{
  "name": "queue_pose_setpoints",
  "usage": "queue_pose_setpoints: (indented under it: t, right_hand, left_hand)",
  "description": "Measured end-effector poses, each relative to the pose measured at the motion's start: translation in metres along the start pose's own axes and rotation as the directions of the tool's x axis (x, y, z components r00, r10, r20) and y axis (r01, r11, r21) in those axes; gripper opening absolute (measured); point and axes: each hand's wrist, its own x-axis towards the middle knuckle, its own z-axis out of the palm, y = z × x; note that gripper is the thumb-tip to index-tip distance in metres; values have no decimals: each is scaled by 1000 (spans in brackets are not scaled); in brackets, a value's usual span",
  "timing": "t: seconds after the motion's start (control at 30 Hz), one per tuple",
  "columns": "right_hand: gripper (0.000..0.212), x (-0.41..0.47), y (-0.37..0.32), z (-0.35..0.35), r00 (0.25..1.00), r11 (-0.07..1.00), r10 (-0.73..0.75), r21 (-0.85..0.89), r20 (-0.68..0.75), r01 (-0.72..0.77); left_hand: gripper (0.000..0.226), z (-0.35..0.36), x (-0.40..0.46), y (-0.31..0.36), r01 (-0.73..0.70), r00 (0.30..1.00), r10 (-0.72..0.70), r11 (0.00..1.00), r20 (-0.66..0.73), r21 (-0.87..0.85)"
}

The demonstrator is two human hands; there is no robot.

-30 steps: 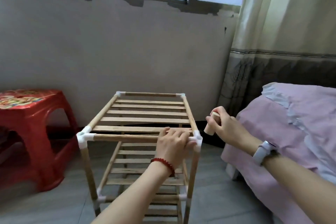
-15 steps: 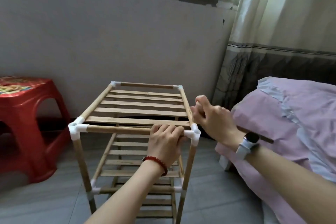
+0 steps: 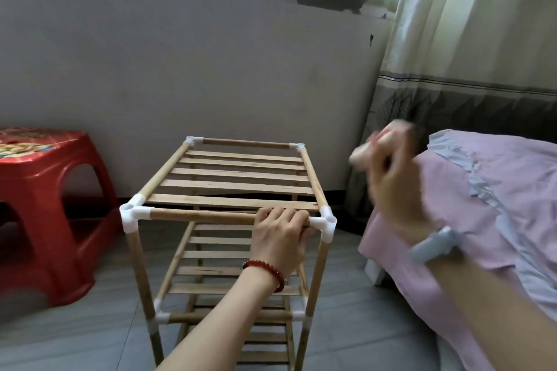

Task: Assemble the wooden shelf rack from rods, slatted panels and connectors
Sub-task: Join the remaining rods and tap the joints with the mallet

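The wooden shelf rack [image 3: 229, 184] stands on the floor with a slatted top panel and lower slatted tiers, joined by white corner connectors [image 3: 327, 223]. My left hand [image 3: 278, 235] grips the near top rod close to the near right connector. My right hand [image 3: 394, 178] is raised to the right of the rack, blurred by motion, and holds a short wooden rod piece [image 3: 369, 149] whose end sticks out toward the upper left. The near left connector [image 3: 132, 215] shows an empty socket on top.
A red plastic stool [image 3: 51, 205] stands to the left of the rack. A bed with pink bedding [image 3: 494, 205] fills the right side, with a curtain [image 3: 470, 39] behind it. A grey wall and window lie beyond; grey floor tiles surround the rack.
My right hand came down close to the near right corner, then lifted up and to the right with the short rod piece. My left hand has kept its grip on the top rod.
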Motion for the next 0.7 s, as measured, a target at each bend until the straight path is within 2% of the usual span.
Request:
queue_pose_setpoints:
  t: [0.03, 0.07, 0.1, 0.13, 0.2, 0.23, 0.27, 0.3, 0.33, 0.37, 0.4, 0.43, 0.47, 0.53, 0.57, 0.6, 0.63, 0.67, 0.7]
  right_hand:
    - [21, -27, -2, 10, 972, 996, 44, -89, 230, -24]
    - [21, -47, -2, 13, 894, 991, 91, -131, 439, -36]
    - [23, -52, 2, 12, 857, 992, 94, -117, 507, -40]
    - [24, -40, 6, 10, 885, 997, 51, -77, 463, -17]
    - [24, -10, 5, 2, 971, 1000, -25, -11, 238, 29]
    - [26, 2, 1, 0, 994, 999, -21, 38, 108, 17]
    - [27, 4, -3, 0, 999, 996, -3, 90, 35, 0]
    - [28, -3, -6, 4, 998, 996, 28, 86, 53, -33]
    - [27, -20, -9, 11, 981, 997, 63, 23, 184, -68]
    - [26, -38, -12, 16, 913, 993, 113, -82, 393, -88]
    - [24, -45, -11, 16, 835, 982, 150, -175, 530, -65]
    - [24, -38, -7, 13, 826, 977, 129, -213, 549, -10]
    - [24, -24, -7, 8, 860, 979, 100, -206, 501, 6]
    - [24, 4, -10, 0, 977, 998, -27, -52, 211, 39]
    - [25, 9, -13, -2, 997, 999, -48, 27, 58, 47]
    - [25, 5, -18, -1, 999, 998, -48, 27, -2, 48]
    - [24, -9, -21, 6, 997, 999, -26, -37, 70, 28]
    - [24, -29, -21, 15, 972, 991, 22, -131, 235, 9]
    - [25, -45, -21, 20, 911, 981, 96, -191, 402, -20]
  left_hand:
    - [17, 0, 0, -1, 1, 1000, -1, 1000, 7, 0]
    - [19, -2, 0, -3, -4, 1000, 4, 1000, 16, -2]
    - [21, -3, -1, -6, -18, 1000, 18, 1000, 24, 0]
    - [21, -5, 0, -9, -31, 999, 31, 1000, 27, 5]
    - [22, -7, 0, -12, -47, 998, 47, 999, 41, -1]
    - [22, -8, 0, -11, -47, 998, 47, 999, 44, -9]
    - [24, -9, -1, -9, -46, 998, 47, 999, 41, -15]
    - [24, -9, -1, -8, -46, 998, 47, 999, 42, -20]
    - [25, -10, -1, -8, -47, 998, 48, 999, 51, -22]
    - [24, -11, -2, -10, -48, 997, 50, 999, 62, -24]
    - [22, -12, -3, -14, -54, 995, 56, 998, 81, -23]
    - [21, -14, -3, -18, -56, 993, 59, 998, 106, -24]
    - [24, -14, -3, -22, -58, 988, 62, 998, 140, -33]
    - [30, -13, -2, -29, -58, 982, 65, 997, 178, -45]
    - [32, -13, -2, -31, -48, 983, 56, 998, 174, -46]
    - [33, -15, -4, -31, -36, 986, 41, 999, 162, -38]
    - [34, -16, -6, -31, -23, 988, 26, 1000, 151, -20]
    - [33, -18, -9, -33, -15, 990, 15, 1000, 142, -2]
    - [32, -22, -14, -35, -10, 993, 9, 1000, 119, 11]
